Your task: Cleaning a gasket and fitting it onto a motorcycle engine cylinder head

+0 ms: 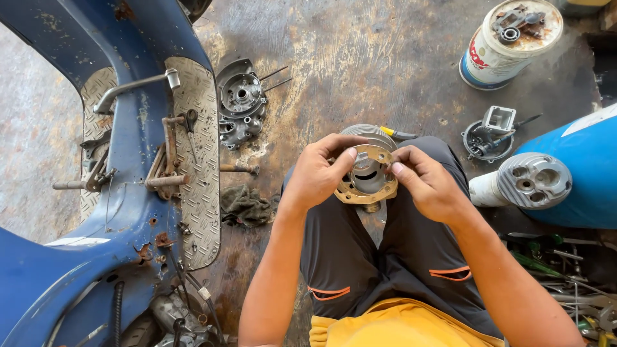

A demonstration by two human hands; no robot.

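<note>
Single head view, looking steeply down, close over lap and floor

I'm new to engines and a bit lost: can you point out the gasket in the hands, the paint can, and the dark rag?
gasket (352,193): head view, tan lower-left rim.
paint can (483,63): head view, white side wall.
dark rag (244,205): head view, crumpled middle.

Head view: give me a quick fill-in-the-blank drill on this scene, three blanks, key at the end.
1. Both hands, left hand and right hand, hold a thin tan ____ over the finned cylinder.
2. The scooter body at the left is painted ____.
3. The dark rag lies on the ____, beside the scooter's footboard.

Missing words: gasket; blue; floor
</note>
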